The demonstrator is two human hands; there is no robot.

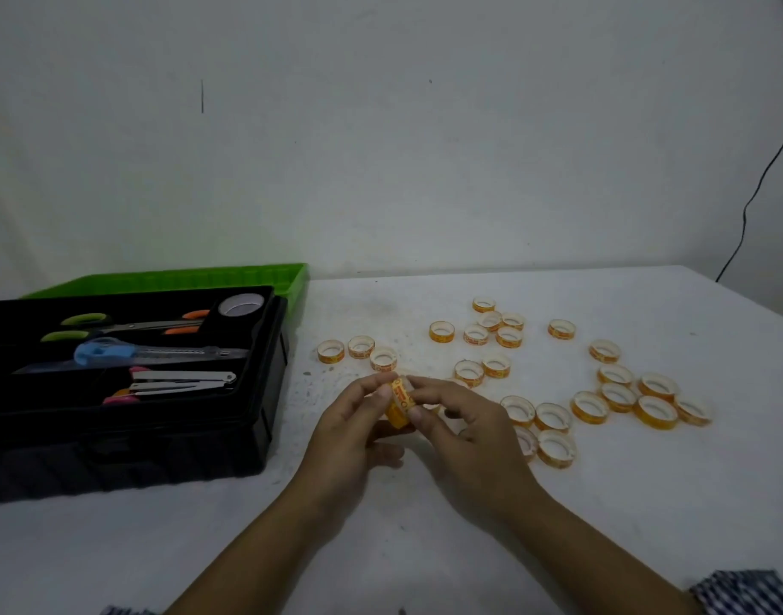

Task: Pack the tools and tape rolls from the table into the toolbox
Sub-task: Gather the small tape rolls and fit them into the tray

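A black toolbox [256,437] with its green lid [292,281] swung back stands at the left of the table. Its top tray holds scissors [128,326], a blue cutter [106,352], a stapler [181,381] and a white tape roll [241,305]. Several small orange tape rolls [558,417] lie scattered on the white table to the right. My left hand [354,432] and my right hand [465,430] meet in the middle, both pinching a short stack of orange tape rolls [399,403] held on edge just above the table.
A white wall rises behind the table. A black cable [755,193] hangs down it at the far right. The table's right edge [744,295] runs diagonally. Bare tabletop lies in front of the toolbox and near my forearms.
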